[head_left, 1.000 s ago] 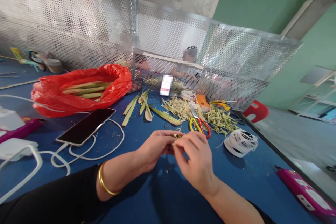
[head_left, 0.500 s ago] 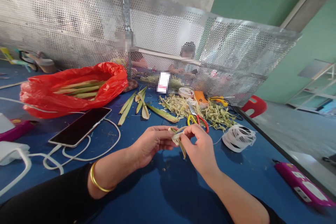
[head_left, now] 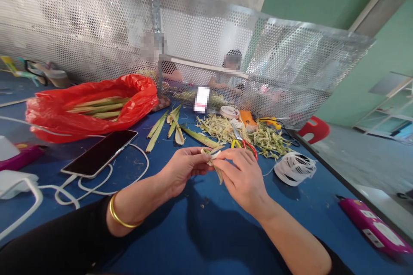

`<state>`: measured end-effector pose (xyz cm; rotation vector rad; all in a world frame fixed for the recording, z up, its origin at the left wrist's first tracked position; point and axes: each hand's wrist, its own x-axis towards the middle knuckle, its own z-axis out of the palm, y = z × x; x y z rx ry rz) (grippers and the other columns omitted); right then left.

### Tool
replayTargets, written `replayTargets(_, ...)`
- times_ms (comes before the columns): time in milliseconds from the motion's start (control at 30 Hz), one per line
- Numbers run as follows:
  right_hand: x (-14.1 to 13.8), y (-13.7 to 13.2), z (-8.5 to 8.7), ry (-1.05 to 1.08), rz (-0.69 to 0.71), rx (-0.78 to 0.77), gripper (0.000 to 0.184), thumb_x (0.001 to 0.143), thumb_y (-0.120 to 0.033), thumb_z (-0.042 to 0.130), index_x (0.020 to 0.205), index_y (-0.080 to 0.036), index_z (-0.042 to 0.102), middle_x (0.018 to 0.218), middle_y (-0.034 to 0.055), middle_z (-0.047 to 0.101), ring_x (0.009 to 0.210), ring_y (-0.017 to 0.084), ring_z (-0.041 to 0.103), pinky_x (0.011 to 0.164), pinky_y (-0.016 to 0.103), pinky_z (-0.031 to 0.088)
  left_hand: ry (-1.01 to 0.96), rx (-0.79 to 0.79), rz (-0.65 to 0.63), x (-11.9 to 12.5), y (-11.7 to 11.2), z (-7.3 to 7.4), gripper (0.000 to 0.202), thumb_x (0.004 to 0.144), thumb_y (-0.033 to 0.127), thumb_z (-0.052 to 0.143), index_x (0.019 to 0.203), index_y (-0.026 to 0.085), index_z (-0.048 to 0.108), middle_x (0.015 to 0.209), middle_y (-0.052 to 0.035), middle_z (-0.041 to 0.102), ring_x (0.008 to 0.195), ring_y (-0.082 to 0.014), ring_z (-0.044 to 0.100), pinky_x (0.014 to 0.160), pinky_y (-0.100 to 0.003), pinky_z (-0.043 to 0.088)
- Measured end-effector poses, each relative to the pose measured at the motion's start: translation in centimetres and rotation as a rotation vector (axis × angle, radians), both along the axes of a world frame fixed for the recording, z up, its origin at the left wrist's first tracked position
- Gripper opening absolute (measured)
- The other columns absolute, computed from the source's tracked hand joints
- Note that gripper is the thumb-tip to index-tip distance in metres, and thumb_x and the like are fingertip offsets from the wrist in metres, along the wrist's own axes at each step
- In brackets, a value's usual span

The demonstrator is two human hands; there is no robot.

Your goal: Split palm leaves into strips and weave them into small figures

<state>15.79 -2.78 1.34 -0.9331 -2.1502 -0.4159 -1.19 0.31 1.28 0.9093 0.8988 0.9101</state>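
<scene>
While both forearms reach in over the blue table (head_left: 174,240), the left hand (head_left: 180,172) grasps a folded piece of pale leaf (head_left: 213,159) between thumb and fingertips, and the right hand (head_left: 243,178) pinches its other side, the rest of its fingers loosely curled. The left grip looks like the steadying one, freeing the right fingers to handle the folds; my guess is that the piece is too limp to hold its shape unsupported. It sits directly between the two sets of fingertips, raised off the tabletop, its curled end against the left thumb and a thin tail hanging below the right fingertips. How hard either hand presses cannot be told.

Right of the right fingers stands a roll of white cord (head_left: 292,172); well to the left of the left fingers lies a dark-screened phone (head_left: 100,154). Just past the right knuckles are scissors (head_left: 239,136), handles toward the hand, presumably for easy reach. Farther ahead of the fingertips, loose leaf strips (head_left: 156,135) lie apart from a heap of shreds (head_left: 267,142), perhaps to separate whole pieces from trimmings. Beyond the left fingers, a red plastic bag (head_left: 97,125) gapes around more leaves (head_left: 100,109). Farthest off rises a perforated metal screen (head_left: 203,21).
</scene>
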Motion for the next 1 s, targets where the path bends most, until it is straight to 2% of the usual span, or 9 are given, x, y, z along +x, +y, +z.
replayTargets(100,0.0,0.0,0.3,-0.010,0.020,0.015,0.018,0.085,-0.010,0.053,0.085,-0.023,0.065,0.087,0.0025,0.067,0.089,0.018,0.060,0.085,0.035,0.040,0.092,0.071,-0.034,0.1,-0.1,0.2,0.018,0.069,0.021,0.069,0.083,0.012,0.066,0.062,-0.0008,0.067,0.055,-0.0092,0.062,0.055,-0.019,0.043)
replayTargets(267,-0.1,-0.2,0.0,0.166,0.022,-0.186,0.012,0.085,-0.014,0.053,0.082,-0.022,0.061,0.091,0.0041,0.066,0.096,0.020,0.058,0.088,0.037,0.041,0.213,0.188,-0.076,0.6,-0.3,0.4,0.017,0.072,0.014,0.062,0.089,0.014,0.061,0.056,0.0009,0.067,0.053,-0.0123,0.063,0.058,-0.023,0.047)
replayTargets(433,-0.2,0.0,-0.9,0.289,-0.065,-0.413,0.011,0.085,-0.017,0.052,0.075,-0.021,0.055,0.080,0.0030,0.063,0.075,0.017,0.058,0.073,0.030,0.045,0.228,0.222,-0.175,0.6,-0.5,0.2,0.011,0.069,0.016,0.063,0.080,0.015,0.059,0.062,-0.0005,0.069,0.056,-0.0141,0.065,0.058,-0.025,0.048)
replayTargets(567,-0.3,0.0,-1.3,0.371,-0.127,-0.466,0.011,0.086,-0.020,0.051,0.075,-0.020,0.054,0.073,0.0017,0.060,0.067,0.015,0.056,0.064,0.026,0.044,0.214,0.192,-0.203,0.4,-0.7,0.3,0.017,0.069,0.027,0.067,0.079,0.014,0.067,0.071,-0.0034,0.070,0.064,-0.0145,0.066,0.061,-0.023,0.046)
replayTargets(700,-0.7,0.0,-1.3,0.454,-0.156,-0.518,0.012,0.084,-0.023,0.052,0.072,-0.020,0.053,0.070,0.0006,0.058,0.062,0.014,0.054,0.060,0.025,0.043,0.183,0.192,-0.126,0.8,-1.1,0.1,0.025,0.064,0.029,0.074,0.084,0.014,0.073,0.067,-0.0030,0.069,0.064,-0.0136,0.063,0.060,-0.022,0.044)
replayTargets(767,-0.8,0.0,-1.2,0.500,-0.141,-0.592,0.013,0.085,-0.025,0.052,0.073,-0.020,0.053,0.069,0.0003,0.059,0.062,0.014,0.055,0.060,0.025,0.044,0.176,0.204,-0.072,1.0,-1.2,-0.2,0.026,0.062,0.030,0.076,0.082,0.015,0.073,0.067,-0.0026,0.069,0.061,-0.0126,0.061,0.059,-0.022,0.043)
replayTargets(867,-0.5,0.0,-0.8,0.599,-0.081,-0.708,0.014,0.086,-0.033,0.051,0.086,-0.020,0.055,0.070,0.0005,0.061,0.064,0.015,0.059,0.061,0.025,0.046,0.154,0.206,-0.024,1.0,-1.1,-0.2,0.024,0.064,0.032,0.075,0.080,0.015,0.074,0.071,-0.0037,0.070,0.061,-0.0128,0.061,0.061,-0.023,0.044)
replayTargets(1000,0.2,-0.2,0.2,0.674,0.042,-0.758,0.021,0.088,-0.034,0.047,0.101,-0.019,0.055,0.075,0.0011,0.062,0.070,0.016,0.061,0.068,0.028,0.049,0.093,0.130,0.013,0.4,-0.6,0.4,0.017,0.065,0.028,0.074,0.075,0.014,0.072,0.071,-0.0050,0.070,0.060,-0.0115,0.061,0.062,-0.023,0.045)
